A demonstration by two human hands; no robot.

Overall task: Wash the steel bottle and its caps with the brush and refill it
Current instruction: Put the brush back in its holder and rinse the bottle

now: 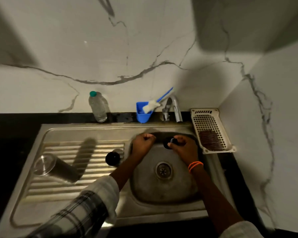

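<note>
both hands over sink basin (163, 189). right hand (183, 146) pinches small dark cap (169, 143) in curled fingers; left hand (143, 141) clenched in fist, nothing seen in it. steel bottle (56, 167) lies on side on drainboard, well left; second dark cap (112, 158) just beside basin edge. brush (159, 101) rests in blue holder (143, 114) near tap (173, 108), no water seen running. judged step: cap washing. next move likely needs brush fetched, tap opened.
</note>
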